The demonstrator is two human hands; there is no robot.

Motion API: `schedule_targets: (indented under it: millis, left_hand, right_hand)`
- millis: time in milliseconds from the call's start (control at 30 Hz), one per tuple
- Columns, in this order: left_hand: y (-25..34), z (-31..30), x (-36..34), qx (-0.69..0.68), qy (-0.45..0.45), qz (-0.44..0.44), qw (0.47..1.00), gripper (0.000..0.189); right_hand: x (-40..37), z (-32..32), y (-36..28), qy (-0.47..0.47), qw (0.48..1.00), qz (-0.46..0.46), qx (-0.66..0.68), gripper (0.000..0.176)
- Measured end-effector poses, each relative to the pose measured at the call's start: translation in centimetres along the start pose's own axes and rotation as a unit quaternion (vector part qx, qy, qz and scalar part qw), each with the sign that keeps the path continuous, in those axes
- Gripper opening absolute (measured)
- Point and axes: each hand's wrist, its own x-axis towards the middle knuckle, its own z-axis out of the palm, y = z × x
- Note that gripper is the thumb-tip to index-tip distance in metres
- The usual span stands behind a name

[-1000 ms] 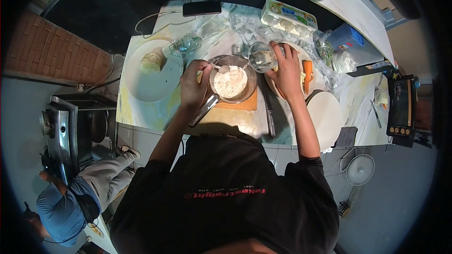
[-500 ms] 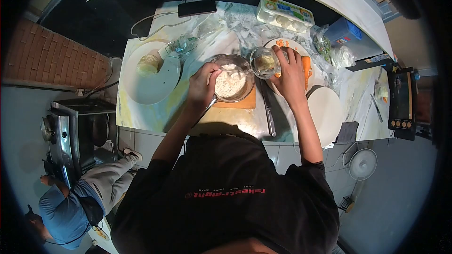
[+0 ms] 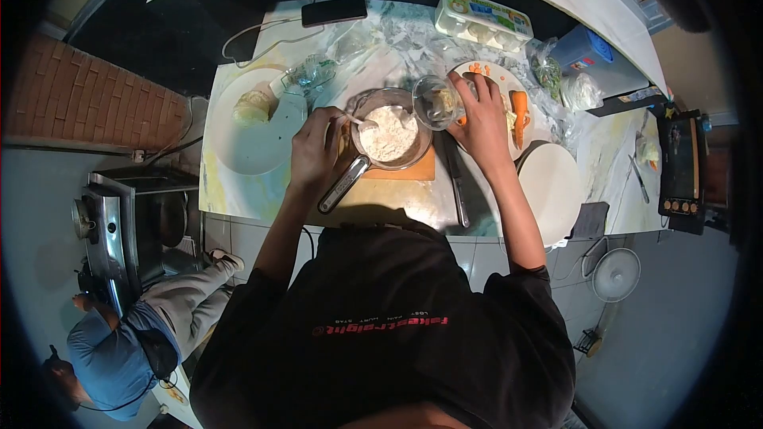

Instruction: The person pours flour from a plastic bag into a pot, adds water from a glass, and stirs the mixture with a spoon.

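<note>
Left hand (image 3: pixel 315 147) pinches a spoon (image 3: pixel 366 124) in the saucepan (image 3: pixel 373 101); right hand (image 3: pixel 483 121) clasps a clear cup (image 3: pixel 430 104) near the pan's right rim. Overtilting could spill any contents outside.

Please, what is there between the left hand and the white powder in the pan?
In the head view, a spoon: the left hand grips its handle, and it crosses the pan's rim to the white powder.
</note>
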Motion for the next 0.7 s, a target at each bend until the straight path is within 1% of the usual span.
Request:
schedule_targets:
  millis: [100, 233, 333, 400, 433, 500, 533, 600, 633, 700]
  left_hand:
    - [-0.3, 1.3, 0.3, 0.017, 0.025, 0.014, 0.999, 0.007]
    - [-0.5, 3.7, 0.6, -0.008, 0.03, 0.001, 1.0, 0.007]
    - [-0.3, 4.2, 0.6, -0.045, 0.023, 0.026, 0.998, 0.008]
    - [0.3, 3.9, -0.1, -0.101, -0.023, -0.003, 0.995, 0.009]
    - [0.3, 3.7, -0.3, -0.101, -0.025, -0.003, 0.995, 0.009]
    - [0.3, 3.0, -0.7, -0.063, -0.055, 0.035, 0.996, 0.01]
    - [0.5, 2.5, -0.9, -0.063, -0.056, 0.035, 0.996, 0.01]
    - [1.2, 1.4, -1.1, -0.071, -0.065, -0.01, 0.995, 0.01]
    - [1.4, 0.9, -1.1, -0.071, -0.065, -0.011, 0.995, 0.01]
    - [1.5, 0.2, -1.0, 0.004, -0.036, 0.018, 0.999, 0.009]
  right_hand:
    - [0.1, 0.3, -0.2, 0.004, 1.0, -0.01, 0.015, 0.081]
    - [0.1, 0.4, -0.6, -0.002, 1.0, -0.012, 0.013, 0.081]
    - [0.0, 0.5, -0.7, -0.005, 1.0, -0.014, 0.01, 0.082]
    - [0.0, 0.5, -0.9, -0.01, 1.0, -0.014, 0.013, 0.082]
    - [-0.1, 0.3, -1.1, -0.013, 1.0, -0.016, 0.005, 0.082]
    - [-0.1, 0.1, -1.3, -0.016, 1.0, -0.017, -0.002, 0.082]
    - [-0.2, 0.1, -1.3, -0.018, 1.0, -0.019, -0.001, 0.082]
    - [-0.2, 0.1, -1.4, -0.021, 1.0, -0.021, 0.0, 0.082]
    - [-0.3, 0.1, -1.4, -0.023, 1.0, -0.019, -0.002, 0.081]
    - [-0.3, 0.2, -1.5, -0.025, 1.0, -0.016, -0.003, 0.081]
